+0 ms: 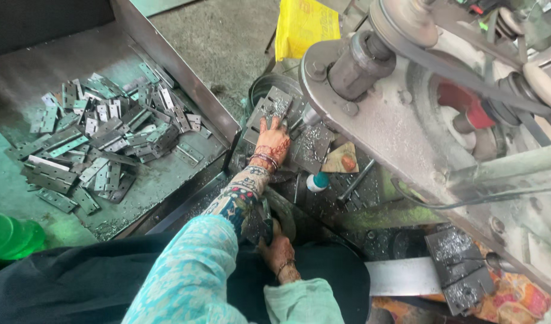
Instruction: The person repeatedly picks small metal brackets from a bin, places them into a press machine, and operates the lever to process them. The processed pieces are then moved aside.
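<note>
- Hinge plate [269, 108] lies flat on the machine bed, in the middle of the scene and a bit far from the person. It is grey with slots cut in it, and bits of metal dust sit on it.
- The left hand [272, 143] is pressed flat on the near edge of this plate, fingers spread out. It is not gripping, just lying on top.
- The right hand [278, 249] is low and near, close to the person's lap. It is curled around a dark part by a round metal rim (I cannot tell what that part is).
- The two hands are well apart, one far and one near.
- Just right of the plate lies another flat plate [311, 147], also dusty.
- To the left sits a big metal tray [185, 90] with a pile of hinges [95, 141] in it, so many pieces are waiting or done; I cannot tell which.
- On the right stands a big grey machine [401, 114] with a belt and wheel.
- A yellow bag [304, 25] hangs at the far side.
</note>
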